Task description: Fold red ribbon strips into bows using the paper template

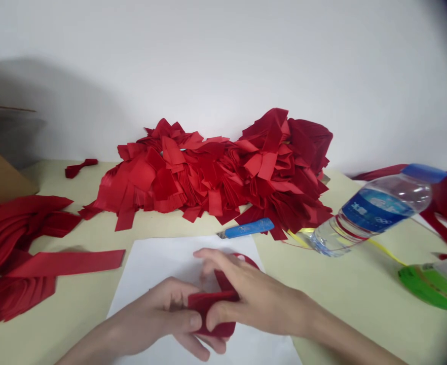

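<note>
A dark red ribbon strip, velvety and folded over, is between my two hands above a white sheet of paper. My left hand pinches its left end, thumb on top and fingers underneath. My right hand holds the right part with the thumb, its forefinger raised and curved. Partly hidden behind my right hand is a round red item with a pale spot; its kind is unclear. Just beyond the paper's far edge lies a blue utility knife.
A large heap of red ribbon pieces lies along the wall. More long strips are piled at left, by a cardboard box. On the right are a tilted-looking water bottle, yellow ribbon and a green roll.
</note>
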Demonstrator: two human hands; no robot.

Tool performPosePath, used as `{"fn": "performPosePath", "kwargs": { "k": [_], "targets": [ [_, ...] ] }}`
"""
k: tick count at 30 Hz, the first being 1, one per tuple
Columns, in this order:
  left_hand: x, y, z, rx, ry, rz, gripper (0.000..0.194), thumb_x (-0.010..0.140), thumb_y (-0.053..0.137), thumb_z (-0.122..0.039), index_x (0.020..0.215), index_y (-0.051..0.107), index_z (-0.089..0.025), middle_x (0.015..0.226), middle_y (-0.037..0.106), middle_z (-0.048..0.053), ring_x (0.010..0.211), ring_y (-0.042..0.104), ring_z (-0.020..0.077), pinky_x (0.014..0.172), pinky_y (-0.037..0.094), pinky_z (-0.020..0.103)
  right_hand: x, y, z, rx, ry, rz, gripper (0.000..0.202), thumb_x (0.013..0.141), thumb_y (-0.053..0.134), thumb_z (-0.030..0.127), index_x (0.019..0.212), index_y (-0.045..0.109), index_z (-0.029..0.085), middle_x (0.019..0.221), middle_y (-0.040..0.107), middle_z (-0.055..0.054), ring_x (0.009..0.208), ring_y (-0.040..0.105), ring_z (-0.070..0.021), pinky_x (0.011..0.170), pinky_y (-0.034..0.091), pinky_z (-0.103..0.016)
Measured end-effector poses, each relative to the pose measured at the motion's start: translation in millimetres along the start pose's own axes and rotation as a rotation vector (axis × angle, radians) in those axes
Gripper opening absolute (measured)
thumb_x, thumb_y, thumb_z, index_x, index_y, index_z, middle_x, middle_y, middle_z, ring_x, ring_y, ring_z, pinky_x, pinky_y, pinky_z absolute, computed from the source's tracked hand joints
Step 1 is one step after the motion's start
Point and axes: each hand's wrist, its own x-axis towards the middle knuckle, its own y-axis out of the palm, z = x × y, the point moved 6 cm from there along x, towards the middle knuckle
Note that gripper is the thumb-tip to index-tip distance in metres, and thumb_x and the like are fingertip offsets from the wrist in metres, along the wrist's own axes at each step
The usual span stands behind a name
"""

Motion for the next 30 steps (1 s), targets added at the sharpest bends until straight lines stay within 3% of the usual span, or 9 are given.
{"fn": "performPosePath", "kwargs": {
  "k": [4, 7, 10, 13, 17, 19, 22, 25, 30],
  "targets": [
    [-15.3, -23.5, -12.4, 0.062, -0.034, -0.034, 0.026, 0.082, 0.057, -0.027, 0.104, 0.067, -0.015, 0.092, 0.072, 0.011, 0.089, 0.067, 0.0232, 0.072, 0.054, 0.028, -9.6, -10.0, -16.5, 0.07, 0.057, 0.259, 0.022, 0.075, 0.064, 0.04, 0.079, 0.063, 0.018, 0.069, 0.057, 0.004, 0.07, 0.053, -0.012, 0.07, 0.04, -0.023],
    [-25.1, -56.7, -10.1, 0.096, -0.125, -0.222, 0.025, 0.083, 0.057, -0.026, 0.103, 0.065, -0.015, 0.093, 0.072, 0.011, 0.092, 0.066, 0.0228, 0.074, 0.053, 0.027, -20.0, -33.7, -37.8, 0.07, 0.126, 0.129, 0.025, 0.074, 0.064, 0.041, 0.087, 0.065, 0.02, 0.086, 0.061, 0.001, 0.08, 0.055, -0.0145, 0.071, 0.041, -0.023],
    [-27.5, -74.9, -0.5, 0.052, -0.184, -0.289, 0.027, 0.081, 0.06, -0.027, 0.104, 0.063, -0.015, 0.098, 0.072, 0.012, 0.096, 0.065, 0.0241, 0.079, 0.053, 0.03, -30.0, -40.6, -59.0, 0.125, 0.17, 0.1, 0.028, 0.079, 0.058, 0.042, 0.095, 0.064, 0.02, 0.09, 0.063, -0.002, 0.082, 0.057, -0.0159, 0.072, 0.042, -0.025],
    [-24.9, -77.3, 5.2, 0.026, -0.173, -0.283, 0.03, 0.08, 0.062, -0.03, 0.106, 0.061, -0.016, 0.1, 0.071, 0.011, 0.099, 0.064, 0.025, 0.083, 0.052, 0.032, -33.0, -40.7, -70.0, 0.106, 0.122, 0.055, 0.027, 0.08, 0.057, 0.041, 0.098, 0.063, 0.022, 0.097, 0.062, -0.004, 0.089, 0.056, -0.017, 0.078, 0.043, -0.029],
    [-25.2, -77.3, 8.0, 0.039, -0.193, -0.296, 0.03, 0.079, 0.062, -0.031, 0.105, 0.061, -0.015, 0.096, 0.072, 0.012, 0.097, 0.065, 0.0249, 0.081, 0.053, 0.032, -32.8, -50.9, -69.0, -0.077, 0.047, -0.132, 0.019, 0.074, 0.064, 0.042, 0.073, 0.068, 0.024, 0.114, 0.055, -0.003, 0.105, 0.048, -0.0218, 0.092, 0.035, -0.038],
    [-27.1, -81.4, 7.7, 0.023, -0.193, -0.341, 0.031, 0.078, 0.064, -0.031, 0.104, 0.061, -0.015, 0.096, 0.072, 0.011, 0.095, 0.066, 0.025, 0.079, 0.054, 0.033, -33.4, -55.1, -71.0, -0.049, 0.09, -0.165, 0.023, 0.076, 0.062, 0.043, 0.068, 0.066, 0.022, 0.105, 0.059, -0.003, 0.096, 0.051, -0.0201, 0.086, 0.038, -0.036],
    [-28.3, -87.7, 6.1, -0.014, -0.167, -0.378, 0.03, 0.077, 0.065, -0.029, 0.103, 0.06, -0.014, 0.097, 0.072, 0.011, 0.095, 0.066, 0.0252, 0.082, 0.053, 0.034, -34.0, -51.1, -81.8, 0.203, 0.2, -0.063, 0.025, 0.082, 0.055, 0.043, 0.075, 0.06, 0.019, 0.074, 0.059, 0.0, 0.068, 0.054, -0.0134, 0.062, 0.041, -0.027],
    [-28.3, -93.8, 6.0, -0.085, -0.142, -0.435, 0.023, 0.075, 0.068, -0.026, 0.093, 0.062, -0.014, 0.093, 0.073, 0.008, 0.096, 0.066, 0.025, 0.088, 0.051, 0.034, -33.0, -48.5, -94.7, 0.427, 0.268, -0.048, 0.029, 0.08, 0.056, 0.044, 0.079, 0.058, 0.016, 0.064, 0.057, 0.0, 0.058, 0.054, -0.0118, 0.054, 0.04, -0.024],
    [-25.2, -91.5, 8.2, -0.135, -0.148, -0.434, 0.018, 0.075, 0.069, -0.025, 0.083, 0.06, -0.013, 0.093, 0.073, 0.011, 0.1, 0.064, 0.0257, 0.09, 0.05, 0.034, -32.2, -58.4, -116.9, 0.559, 0.374, -0.348, 0.037, 0.063, 0.071, 0.047, 0.078, 0.062, 0.015, 0.065, 0.056, 0.0, 0.057, 0.054, -0.0113, 0.053, 0.043, -0.024]
  ]
}}
